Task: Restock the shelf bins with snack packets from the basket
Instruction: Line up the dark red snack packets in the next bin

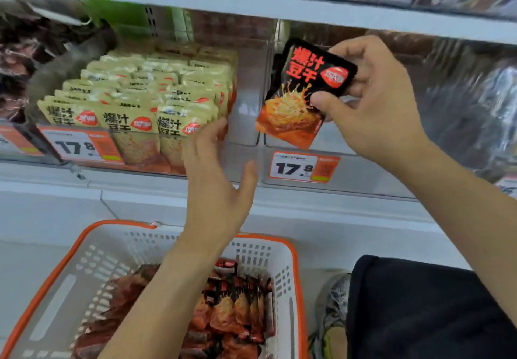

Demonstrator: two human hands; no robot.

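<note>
My right hand pinches a black-and-red snack packet, held tilted in front of the right clear shelf bin. That bin looks nearly bare at its front. My left hand hangs with straight, spread fingers in front of the left clear bin, its fingertips near the front row of beige packets that fill that bin. Below, a white basket with an orange rim holds several more black-and-red packets, partly hidden by my left forearm.
Price tags reading 17.8 are stuck on both bin fronts. A white shelf board runs just above the bins. Dark packets fill the bin at far left. A knee in dark cloth and a shoe sit right of the basket.
</note>
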